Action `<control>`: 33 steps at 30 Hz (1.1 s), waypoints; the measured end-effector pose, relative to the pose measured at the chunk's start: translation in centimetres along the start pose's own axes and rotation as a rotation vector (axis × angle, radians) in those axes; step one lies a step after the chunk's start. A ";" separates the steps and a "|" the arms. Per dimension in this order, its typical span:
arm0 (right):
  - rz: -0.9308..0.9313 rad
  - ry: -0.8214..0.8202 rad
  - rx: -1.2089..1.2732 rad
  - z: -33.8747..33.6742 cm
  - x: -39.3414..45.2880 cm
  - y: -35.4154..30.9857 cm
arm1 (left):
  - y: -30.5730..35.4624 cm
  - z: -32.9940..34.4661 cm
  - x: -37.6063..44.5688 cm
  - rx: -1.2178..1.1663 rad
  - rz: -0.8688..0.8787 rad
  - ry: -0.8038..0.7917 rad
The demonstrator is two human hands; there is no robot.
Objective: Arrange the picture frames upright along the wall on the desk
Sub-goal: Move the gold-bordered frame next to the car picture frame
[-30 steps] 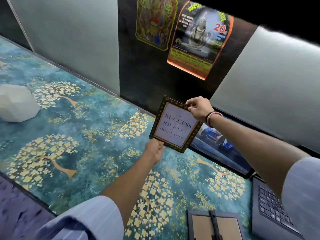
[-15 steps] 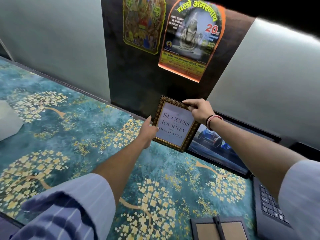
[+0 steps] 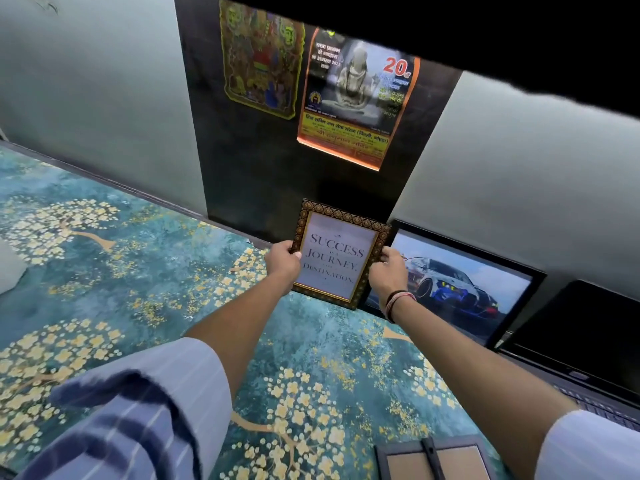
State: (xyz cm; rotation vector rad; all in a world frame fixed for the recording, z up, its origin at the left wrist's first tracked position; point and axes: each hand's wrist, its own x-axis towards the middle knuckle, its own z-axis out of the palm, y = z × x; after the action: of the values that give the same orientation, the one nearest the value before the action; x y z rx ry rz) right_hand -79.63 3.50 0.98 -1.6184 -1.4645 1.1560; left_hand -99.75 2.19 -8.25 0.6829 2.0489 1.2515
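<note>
A small gold-and-dark patterned quote frame [image 3: 337,252] stands upright against the dark wall panel, its lower edge on the desk. My left hand [image 3: 284,259] grips its left edge. Its right edge is held by my right hand [image 3: 389,273]. Just to the right, a black-framed car picture [image 3: 460,284] leans upright against the wall. A third frame [image 3: 436,460] lies face down at the near edge of the desk, its back stand showing.
The desk [image 3: 138,271] has a teal cover with gold blossom trees. An open laptop [image 3: 581,344] sits at the right. A white object [image 3: 8,268] lies at the far left. Two posters [image 3: 349,98] hang on the dark panel.
The quote frame went from tilted in the air to standing against the wall beside the car picture. My left hand shifted from its bottom corner to its left edge, my right from top to right edge.
</note>
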 end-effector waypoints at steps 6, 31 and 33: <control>-0.016 -0.123 -0.034 0.4 0.8 -1.3 | -0.3 -0.8 0.9 -0.039 0.035 -0.024; 0.045 -0.139 0.073 -0.6 0.5 -0.4 | 1.6 -1.5 -0.2 -0.114 -0.004 -0.356; 0.065 -0.131 0.102 -1.0 0.1 -0.1 | 1.6 -1.4 -0.5 -0.137 0.002 -0.344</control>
State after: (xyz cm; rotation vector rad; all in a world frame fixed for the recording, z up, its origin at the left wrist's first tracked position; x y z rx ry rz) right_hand -78.75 3.69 1.44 -1.5560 -1.4185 1.3737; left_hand -100.29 1.66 -6.21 0.7758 1.6685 1.1714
